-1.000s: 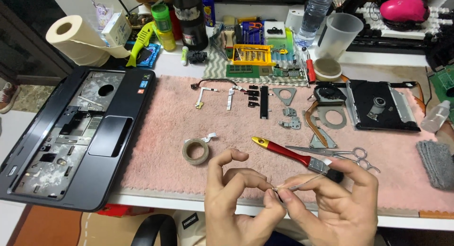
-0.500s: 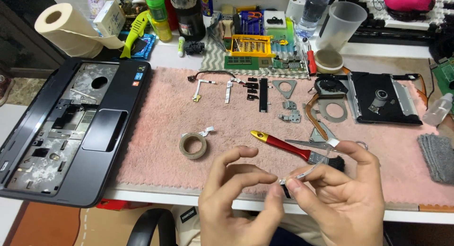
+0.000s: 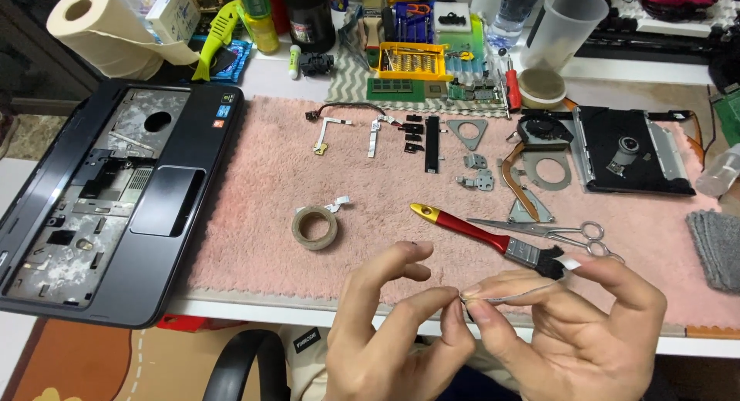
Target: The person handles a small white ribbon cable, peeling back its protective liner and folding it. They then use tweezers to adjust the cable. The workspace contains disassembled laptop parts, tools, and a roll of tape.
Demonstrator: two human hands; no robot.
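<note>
My left hand (image 3: 397, 328) and my right hand (image 3: 574, 328) meet at the near edge of the table, fingertips pinching a thin pale strip, a flat ribbon cable or tape (image 3: 512, 295), between them. The strip runs from the left thumb and forefinger to the right hand's raised forefinger. Just beyond the hands lie a red-handled brush (image 3: 482, 235) and scissors (image 3: 551, 233) on the pink mat (image 3: 254, 193). A roll of tape (image 3: 314, 227) lies to the left of the hands.
An opened laptop base (image 3: 116, 200) sits at the left. Small metal brackets, cables and a fan (image 3: 539, 131) are spread over the mat, with an optical drive (image 3: 632, 150) at the right. Bottles, a plastic cup (image 3: 563, 19), a paper roll (image 3: 100, 31) and a yellow parts tray (image 3: 412, 62) line the back.
The hands have stayed together at the table's near edge, and the strip between the fingers is now stretched longer, the right forefinger lifted. The view has shifted slightly.
</note>
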